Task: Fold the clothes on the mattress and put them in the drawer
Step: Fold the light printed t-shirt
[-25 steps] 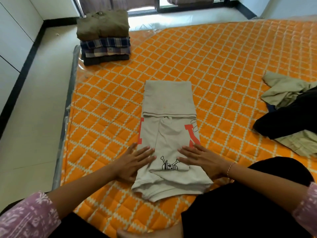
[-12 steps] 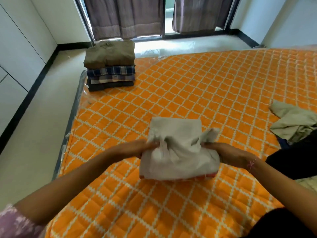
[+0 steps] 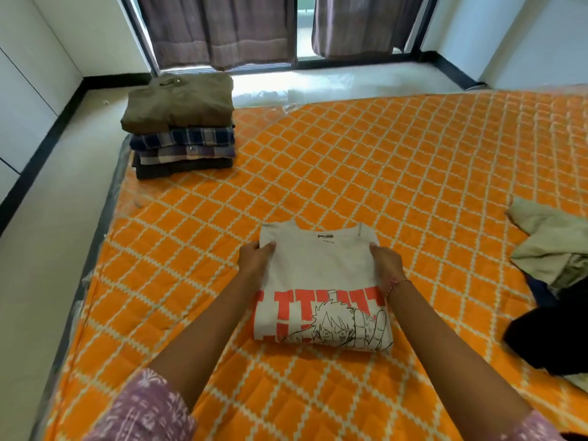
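**A:** What's on my feed right now?

**B:** I'm looking down at the orange quilted mattress (image 3: 366, 160), and dead centre in the lower half of the frame lies the folded grey T-shirt (image 3: 321, 291), print side up: red block letters and a line-drawn cartoon face along its near edge, neck label at the far edge.

**A:** And my hands?

**B:** Both are on it. The left hand (image 3: 254, 259) grips the shirt's left side near the far corner, fingers curled over the top of the fabric. The right hand (image 3: 386, 261) mirrors it on the right side, fingers wrapped around the edge. A thin bracelet (image 3: 397, 283) sits on the right wrist, and a pink patterned sleeve (image 3: 143, 412) shows at the lower left.

**A:** Anything holding clothes? A drawer?

**B:** No drawer that I can make out. The nearest thing to storage is the stack of folded clothes (image 3: 181, 132) at the upper left, on the mattress corner: an olive piece on top, two plaid shirts under it, something dark at the bottom. It's well apart from the T-shirt.

**A:** Right side?

**B:** An unfolded pile (image 3: 550, 249) at the right edge of the frame, beige cloth over darker pieces, loose and crumpled on the mattress. Behind everything, at the top, brown curtains (image 3: 219, 30) hang over a dark-framed window, and pale floor (image 3: 41, 249) runs down the left.
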Available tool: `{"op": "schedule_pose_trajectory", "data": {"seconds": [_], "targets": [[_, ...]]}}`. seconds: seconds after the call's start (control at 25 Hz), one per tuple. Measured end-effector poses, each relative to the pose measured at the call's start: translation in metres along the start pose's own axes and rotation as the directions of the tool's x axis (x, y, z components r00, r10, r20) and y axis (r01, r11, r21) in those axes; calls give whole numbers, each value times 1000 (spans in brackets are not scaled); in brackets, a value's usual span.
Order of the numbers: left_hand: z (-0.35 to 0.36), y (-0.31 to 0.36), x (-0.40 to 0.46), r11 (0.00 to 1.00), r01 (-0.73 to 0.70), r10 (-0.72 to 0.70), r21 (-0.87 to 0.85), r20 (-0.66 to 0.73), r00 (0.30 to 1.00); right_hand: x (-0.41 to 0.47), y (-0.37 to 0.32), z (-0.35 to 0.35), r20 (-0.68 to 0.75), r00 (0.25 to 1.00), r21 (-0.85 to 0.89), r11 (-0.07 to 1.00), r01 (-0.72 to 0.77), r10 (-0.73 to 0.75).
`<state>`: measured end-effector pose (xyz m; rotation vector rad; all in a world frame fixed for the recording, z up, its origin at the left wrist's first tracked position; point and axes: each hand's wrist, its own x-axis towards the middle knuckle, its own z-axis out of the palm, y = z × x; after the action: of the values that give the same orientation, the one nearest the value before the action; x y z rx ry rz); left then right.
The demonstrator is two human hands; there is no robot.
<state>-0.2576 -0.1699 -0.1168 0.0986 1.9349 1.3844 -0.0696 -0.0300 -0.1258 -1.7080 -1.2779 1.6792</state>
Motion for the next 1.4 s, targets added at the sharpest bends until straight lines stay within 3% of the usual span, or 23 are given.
{"op": "schedule_pose_trajectory", "data": {"seconds": [0.12, 0.24, 0.32, 0.4, 0.48, 0.6, 0.68, 0.76, 0.84, 0.92, 1.0, 1.08, 1.2, 1.28, 1.4], "targets": [[-3, -4, 2, 993, 97, -93, -71, 63, 994, -11, -2, -4, 149, 988, 153, 986, -60, 37], [-14, -10, -13, 996, 94, -94, 2, 54, 994, -23, 6, -13, 45, 999, 31, 999, -27, 26], [-22, -30, -35, 965, -4, 7, 261, -12, 1000, -44, 22, -16, -74, 996, -175, 984, 32, -46], [-27, -61, -66, 835, -112, 171, 539, -61, 983, -75, 49, -19, -114, 983, -430, 899, 81, -142], [-26, -86, -89, 739, -191, 319, 647, -86, 944, -103, 73, -20, -136, 950, -598, 787, 148, -281], [-26, -98, -106, 633, -236, 428, 737, -80, 900, -117, 88, -22, -116, 896, -700, 675, 233, -429], [-31, -92, -105, 621, -213, 451, 754, -122, 884, -110, 88, -30, -126, 852, -734, 625, 265, -509], [-31, -83, -91, 700, -141, 319, 700, -130, 939, -97, 85, -36, -145, 887, -670, 703, 238, -438], [-28, -66, -70, 848, -71, 111, 526, -46, 993, -80, 71, -35, -116, 968, -502, 854, 135, -221], [-29, -51, -60, 943, 27, -39, 331, 28, 999, -67, 52, -37, 20, 1000, -300, 954, 4, 3], [-31, -42, -62, 970, 96, -116, 222, 82, 990, -65, 39, -39, 215, 966, -137, 984, -115, 142], [-33, -40, -68, 980, 125, -148, 157, 144, 978, -67, 34, -37, 337, 936, -65, 994, -85, 102], [-38, -42, -77, 969, 239, -247, 64, 297, 923, -72, 39, -29, 387, 922, 65, 998, -6, -19], [-46, -42, -75, 979, 201, -196, 22, 327, 924, -76, 34, -21, 422, 905, 105, 994, 12, -55], [-72, -27, -67, 997, 69, -61, -21, 246, 967, -78, 16, 9, 464, 879, 113, 992, 62, -108]]}}
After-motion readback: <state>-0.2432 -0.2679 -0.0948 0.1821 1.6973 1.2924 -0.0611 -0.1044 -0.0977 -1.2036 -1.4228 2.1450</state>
